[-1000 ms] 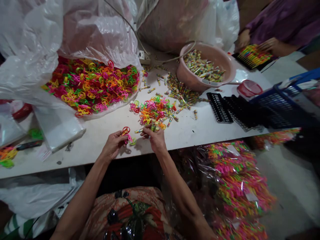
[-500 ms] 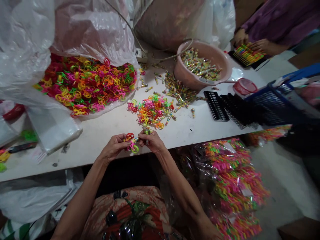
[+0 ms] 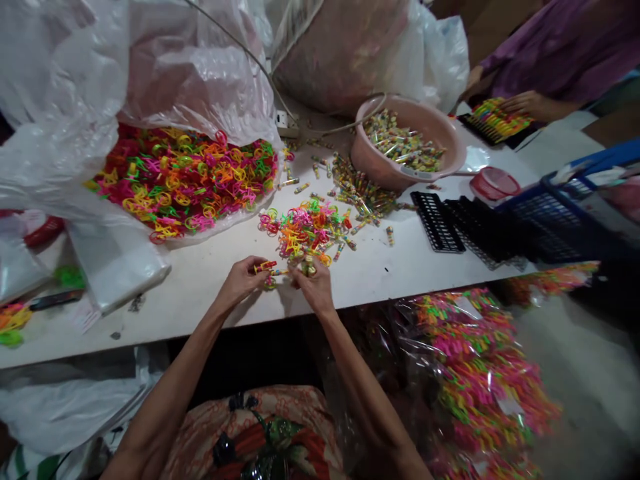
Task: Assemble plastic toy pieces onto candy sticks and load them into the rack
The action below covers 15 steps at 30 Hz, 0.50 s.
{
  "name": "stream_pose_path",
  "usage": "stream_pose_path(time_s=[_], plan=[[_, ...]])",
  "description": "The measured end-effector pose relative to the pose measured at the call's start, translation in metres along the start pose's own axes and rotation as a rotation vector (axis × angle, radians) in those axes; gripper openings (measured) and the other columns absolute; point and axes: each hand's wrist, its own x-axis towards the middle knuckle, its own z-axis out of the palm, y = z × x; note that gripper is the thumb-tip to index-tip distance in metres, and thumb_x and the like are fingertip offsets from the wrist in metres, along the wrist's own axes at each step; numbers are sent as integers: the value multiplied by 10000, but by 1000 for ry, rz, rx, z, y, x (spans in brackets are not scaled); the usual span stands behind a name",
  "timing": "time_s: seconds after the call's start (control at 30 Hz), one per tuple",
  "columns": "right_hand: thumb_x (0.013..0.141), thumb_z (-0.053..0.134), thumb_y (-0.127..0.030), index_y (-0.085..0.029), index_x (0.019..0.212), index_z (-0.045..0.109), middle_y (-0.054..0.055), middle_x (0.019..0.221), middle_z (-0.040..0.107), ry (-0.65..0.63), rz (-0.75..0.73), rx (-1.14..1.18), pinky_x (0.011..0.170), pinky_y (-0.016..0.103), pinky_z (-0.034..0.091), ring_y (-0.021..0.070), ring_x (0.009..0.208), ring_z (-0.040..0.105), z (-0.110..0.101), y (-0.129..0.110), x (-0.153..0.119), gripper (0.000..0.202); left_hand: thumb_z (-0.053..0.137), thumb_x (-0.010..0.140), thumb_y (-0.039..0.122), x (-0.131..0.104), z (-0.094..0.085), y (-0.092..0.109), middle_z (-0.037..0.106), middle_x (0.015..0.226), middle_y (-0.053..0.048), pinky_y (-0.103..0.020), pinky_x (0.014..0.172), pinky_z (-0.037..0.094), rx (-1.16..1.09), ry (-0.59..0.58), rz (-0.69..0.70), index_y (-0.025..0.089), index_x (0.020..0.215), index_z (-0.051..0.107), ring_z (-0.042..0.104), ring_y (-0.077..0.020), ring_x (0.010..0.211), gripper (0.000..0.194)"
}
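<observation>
My left hand (image 3: 246, 281) pinches colourful plastic pieces (image 3: 265, 267), red, yellow and green, over the front of the white table (image 3: 200, 267). Just to its right, my right hand (image 3: 313, 285) is closed round several small patterned tubes (image 3: 307, 266). A thin tube spans the small gap between the two hands. Right behind them lies a loose pile of bright plastic pieces (image 3: 310, 227), with more patterned tubes (image 3: 363, 193) scattered behind it to the right.
A large plastic bag (image 3: 200, 67) spills colourful pieces at the left. A pink basin (image 3: 357, 150) holds tubes. Black racks (image 3: 437, 223) and a blue basket (image 3: 555, 207) are at the right. Another person's hand (image 3: 525, 103) rests by a filled rack. Clear bags (image 3: 90, 267) lie left.
Both hands have moved slightly forward, towards the pile. The pieces in my left hand have turned. The view has shifted a little, and the other person's hands have moved apart.
</observation>
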Motion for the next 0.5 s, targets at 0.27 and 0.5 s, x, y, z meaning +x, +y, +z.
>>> stream_pose_path(time_s=[0.27, 0.5], plan=[[616, 748, -356, -205, 811, 548, -108, 462, 502, -145, 235, 141, 310, 199, 229, 57, 306, 337, 9, -1, 5, 317, 473, 827, 161, 77, -75, 25, 563, 1277, -189, -592, 1115, 190, 684, 482, 305, 163, 1093, 626, 352, -379, 1331, 306], [552, 759, -319, -185, 727, 561, -33, 528, 627, -123, 311, 310, 360, 198, 332, 75, 371, 476, 28, 5, -2, 297, 525, 837, 293, 74, -87, -2, 563, 1276, -182, -551, 1136, 148, 557, 385, 328, 172, 1205, 559, 306, -367, 1369, 389]])
